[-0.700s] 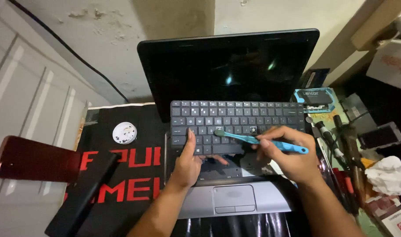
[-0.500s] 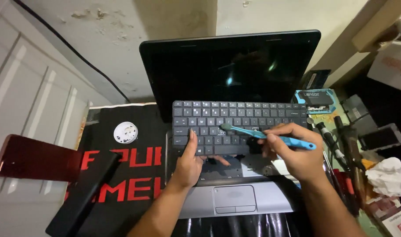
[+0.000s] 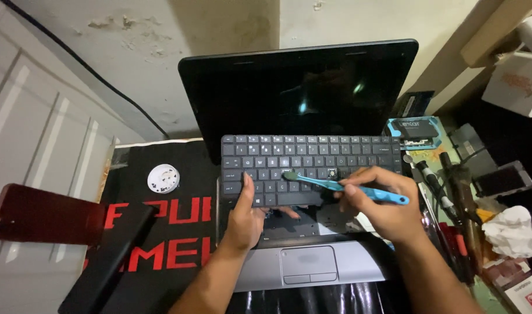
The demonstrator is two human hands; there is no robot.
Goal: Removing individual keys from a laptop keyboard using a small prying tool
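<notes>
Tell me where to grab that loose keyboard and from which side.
Grip the keyboard by its left short edge, coming from the left: the left hand already steadies its lower left edge, and the right hand with the blue toothbrush occupies the right half. The thin panel suits an edge pinch.

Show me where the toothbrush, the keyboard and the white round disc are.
toothbrush point(image 3: 359, 190), head view, middle of the blue handle.
keyboard point(image 3: 312, 157), head view, upper key rows.
white disc point(image 3: 163, 178), head view, its centre.
</notes>
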